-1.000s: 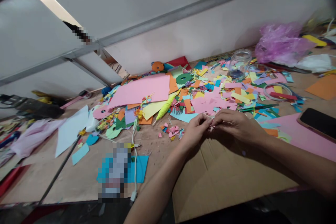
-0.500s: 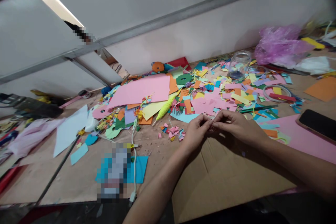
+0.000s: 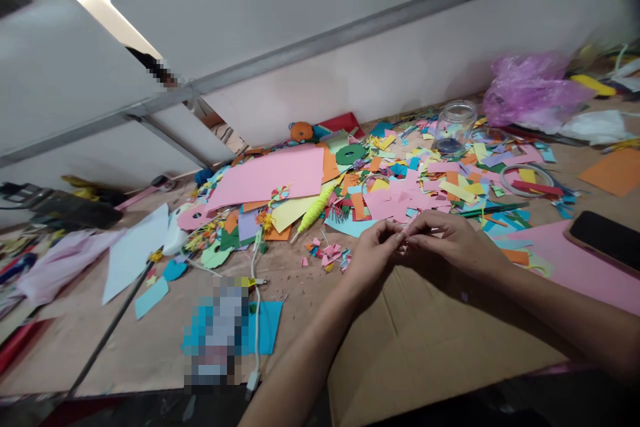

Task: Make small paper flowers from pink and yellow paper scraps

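My left hand (image 3: pixel 379 248) and my right hand (image 3: pixel 443 237) meet fingertip to fingertip over the far edge of a brown cardboard sheet (image 3: pixel 430 347). Both are closed in a pinch. Something small and pale pinkish shows between the fingertips, too little of it to name. Just beyond the hands lie pink paper pieces (image 3: pixel 400 197) and a light blue paper (image 3: pixel 350 223). Left of my left hand is a small heap of folded paper bits (image 3: pixel 330 253), pink, blue and orange.
A glass jar (image 3: pixel 455 127) stands at the back amid coloured scraps. A phone (image 3: pixel 607 240) lies on pink paper at right. A yellow-green thread spindle (image 3: pixel 317 208), a large pink sheet (image 3: pixel 270 177) and a white cable (image 3: pixel 257 320) lie leftward. A purple plastic bag (image 3: pixel 535 90) sits back right.
The fingers have shifted slightly against each other, still pinched at the same spot. The whole view has moved a little; the things on the table look unchanged.
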Demonstrator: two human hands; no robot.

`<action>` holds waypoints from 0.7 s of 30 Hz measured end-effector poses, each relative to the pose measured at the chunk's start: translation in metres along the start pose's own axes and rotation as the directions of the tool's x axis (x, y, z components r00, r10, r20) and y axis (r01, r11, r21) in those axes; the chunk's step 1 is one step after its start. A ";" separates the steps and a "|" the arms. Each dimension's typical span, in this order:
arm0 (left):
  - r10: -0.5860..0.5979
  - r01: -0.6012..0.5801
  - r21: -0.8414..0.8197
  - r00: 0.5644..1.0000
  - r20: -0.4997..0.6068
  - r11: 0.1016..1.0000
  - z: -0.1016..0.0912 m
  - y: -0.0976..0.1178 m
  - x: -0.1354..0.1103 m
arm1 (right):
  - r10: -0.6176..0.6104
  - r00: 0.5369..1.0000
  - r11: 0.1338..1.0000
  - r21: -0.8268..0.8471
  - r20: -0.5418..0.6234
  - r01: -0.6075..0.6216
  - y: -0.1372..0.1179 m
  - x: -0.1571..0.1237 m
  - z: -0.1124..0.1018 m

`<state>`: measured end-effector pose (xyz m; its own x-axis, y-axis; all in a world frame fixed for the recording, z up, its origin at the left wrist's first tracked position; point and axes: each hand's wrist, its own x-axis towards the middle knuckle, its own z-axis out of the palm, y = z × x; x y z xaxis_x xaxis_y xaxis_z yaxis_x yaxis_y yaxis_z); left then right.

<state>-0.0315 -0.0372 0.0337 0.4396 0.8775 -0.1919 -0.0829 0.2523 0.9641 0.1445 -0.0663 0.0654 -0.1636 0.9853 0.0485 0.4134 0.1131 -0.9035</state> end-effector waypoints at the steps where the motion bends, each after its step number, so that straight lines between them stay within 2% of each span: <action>1: -0.018 0.017 -0.026 1.000 -0.004 1.000 0.000 0.000 0.000 | -0.026 1.000 1.000 -0.011 0.014 0.026 0.002 0.000 0.000; 4: -0.062 0.062 -0.091 0.998 0.004 0.994 -0.002 0.000 0.000 | -0.091 0.995 0.995 -0.048 0.032 0.093 0.006 0.000 0.001; 7: -0.077 0.078 -0.118 0.997 0.015 0.990 -0.001 0.000 -0.001 | -0.102 0.994 0.994 -0.044 0.029 0.104 0.007 -0.001 0.001; 10: -0.056 0.054 -0.115 0.998 -0.009 0.992 0.001 0.001 -0.001 | -0.042 0.999 0.998 0.044 0.006 0.042 0.005 -0.002 0.003; 15: 0.003 -0.006 -0.073 0.999 -0.046 0.997 0.005 0.002 -0.002 | 0.150 0.989 0.973 0.178 -0.003 -0.147 0.002 -0.002 0.007; 21: 0.045 -0.046 -0.014 0.998 -0.048 0.999 0.007 0.003 -0.004 | 0.165 0.986 0.955 0.249 -0.003 -0.159 0.005 -0.001 0.008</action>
<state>-0.0277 -0.0425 0.0388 0.3916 0.9066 -0.1570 -0.1154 0.2177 0.9692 0.1400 -0.0679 0.0573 -0.0906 0.9909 -0.0995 0.1981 -0.0800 -0.9769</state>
